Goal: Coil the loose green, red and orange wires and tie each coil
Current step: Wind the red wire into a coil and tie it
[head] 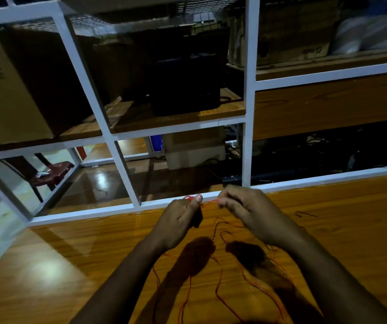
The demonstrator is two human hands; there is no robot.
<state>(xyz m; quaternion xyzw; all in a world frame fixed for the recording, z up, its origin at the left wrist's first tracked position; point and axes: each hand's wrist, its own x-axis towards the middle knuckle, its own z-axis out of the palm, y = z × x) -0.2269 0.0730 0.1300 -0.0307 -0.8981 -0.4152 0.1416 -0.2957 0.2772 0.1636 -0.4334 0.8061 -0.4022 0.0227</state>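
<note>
A thin red wire (209,202) stretches taut between my two hands above the wooden table (94,253). My left hand (180,218) pinches a small loop of the red wire at its thumb tip. My right hand (244,206) pinches the same wire a short way to the right. More loose red and orange wire (220,277) trails down over the table between my forearms. A short dark wire piece (304,214) lies on the table to the right of my right hand.
A white metal shelf frame (248,90) stands right behind the table's far edge. It holds cardboard boxes (5,94) and a black box (185,90). A red stool (50,171) stands on the floor at the left.
</note>
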